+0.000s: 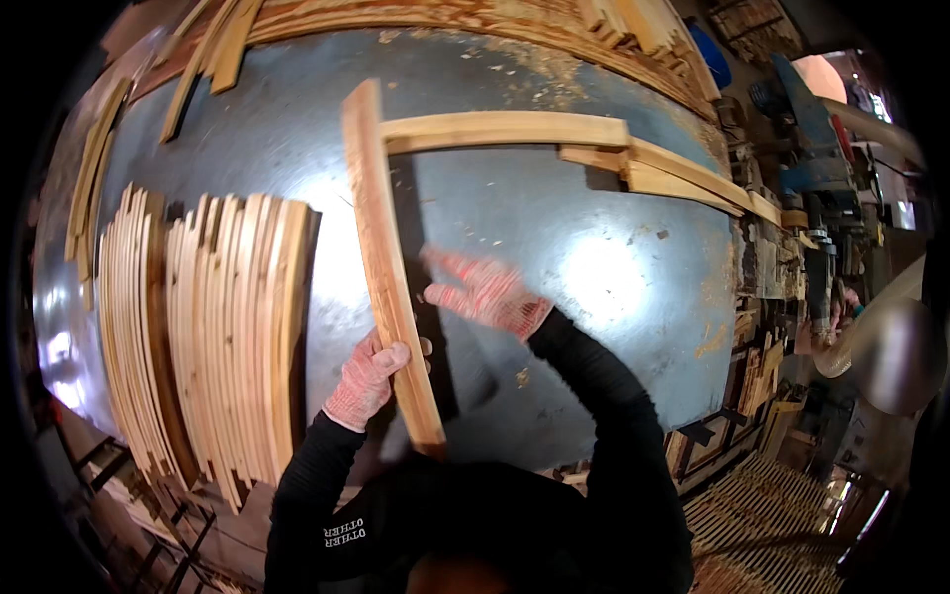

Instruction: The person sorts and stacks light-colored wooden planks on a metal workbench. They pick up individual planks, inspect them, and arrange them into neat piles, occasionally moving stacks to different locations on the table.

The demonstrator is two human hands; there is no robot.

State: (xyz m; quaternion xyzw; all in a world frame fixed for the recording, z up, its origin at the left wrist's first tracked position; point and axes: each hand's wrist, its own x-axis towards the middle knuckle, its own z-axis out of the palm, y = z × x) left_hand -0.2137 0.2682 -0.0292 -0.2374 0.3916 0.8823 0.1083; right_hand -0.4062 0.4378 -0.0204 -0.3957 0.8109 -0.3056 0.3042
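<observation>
Pale shavings [556, 69] on grey tabletop [282, 124] — blue machinery [813, 124] at right

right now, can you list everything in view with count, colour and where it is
held board: 1, light brown, in the left hand
crosswise board: 1, light brown, beyond the right hand
strip stacks: 2, pale wood, left
loose strips: several, pale brown, upper left
boards: at least 2, pale wood, upper right of the tabletop
tabletop: 1, grey, centre
shavings: uncounted, tan, mostly far edge
machine: 1, partly blue, far right
rim clutter: uncountable, dim
left hand: 1, pink-white glove, on the held board
right hand: 1, matching glove, blurred, right of it
sleeves: 2, black, below
</observation>
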